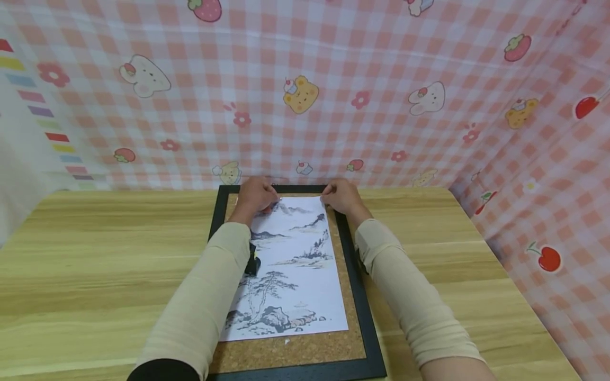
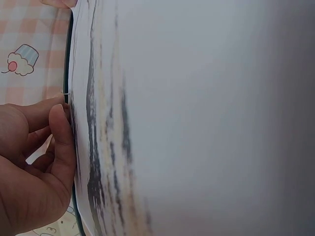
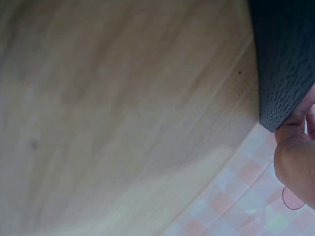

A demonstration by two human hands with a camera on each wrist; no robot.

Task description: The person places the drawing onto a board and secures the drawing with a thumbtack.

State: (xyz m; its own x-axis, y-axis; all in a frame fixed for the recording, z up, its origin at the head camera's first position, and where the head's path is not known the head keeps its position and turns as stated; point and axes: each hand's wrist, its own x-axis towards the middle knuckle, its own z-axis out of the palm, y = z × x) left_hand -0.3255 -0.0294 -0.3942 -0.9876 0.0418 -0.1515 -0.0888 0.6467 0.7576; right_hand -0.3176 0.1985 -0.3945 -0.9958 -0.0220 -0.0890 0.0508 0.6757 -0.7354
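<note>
A printed sheet of paper with an ink landscape (image 1: pixel 305 280) lies on a cork board (image 1: pixel 295 354) with a black frame (image 1: pixel 376 338). At the sheet's top edge, my left hand (image 1: pixel 257 196) is bent over the board. Its thumb and forefinger (image 2: pixel 61 123) meet around a small thin pin (image 2: pixel 65 93), close against the paper. My right hand (image 1: pixel 343 197) pinches the sheet's top right corner, its wrist crossing the frame's right side. In the right wrist view the right hand (image 3: pixel 298 157) shows past the frame's corner, its fingertips mostly hidden.
The board lies on a wood-grain table (image 1: pixel 119 264), its far end close to a pink checked cloth (image 1: pixel 333 121) hanging behind. More of that cloth hangs along the right side. A small whitish thing (image 1: pixel 287 342) sits on the cork below the sheet.
</note>
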